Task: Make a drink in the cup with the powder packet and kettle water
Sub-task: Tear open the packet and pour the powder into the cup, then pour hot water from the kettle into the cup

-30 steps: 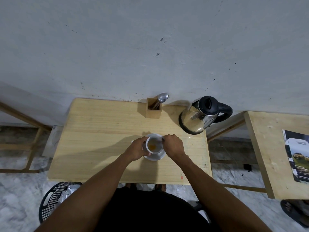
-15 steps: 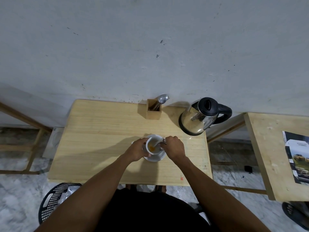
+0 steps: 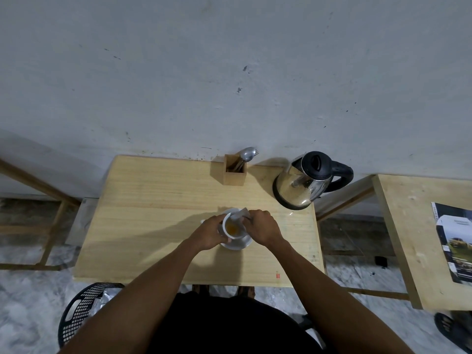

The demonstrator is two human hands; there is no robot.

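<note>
A white cup [image 3: 233, 229] with orange powder at its bottom stands on a white saucer [image 3: 240, 244] in the middle of the wooden table [image 3: 153, 200]. My left hand [image 3: 208, 232] wraps the cup's left side. My right hand [image 3: 263, 227] pinches a small silvery packet [image 3: 241, 214], tilted over the cup's far rim. The steel kettle [image 3: 304, 183] with its black lid and handle stands at the table's back right, apart from both hands.
A wooden holder [image 3: 234, 171] with a spoon and fork stands by the wall. A black mesh basket [image 3: 81, 310] sits on the floor at the lower left. A second wooden table [image 3: 403, 226] with a booklet [image 3: 457, 241] is on the right.
My right hand has brought the packet over the cup's rim and tipped it. The left hand has stayed on the cup.
</note>
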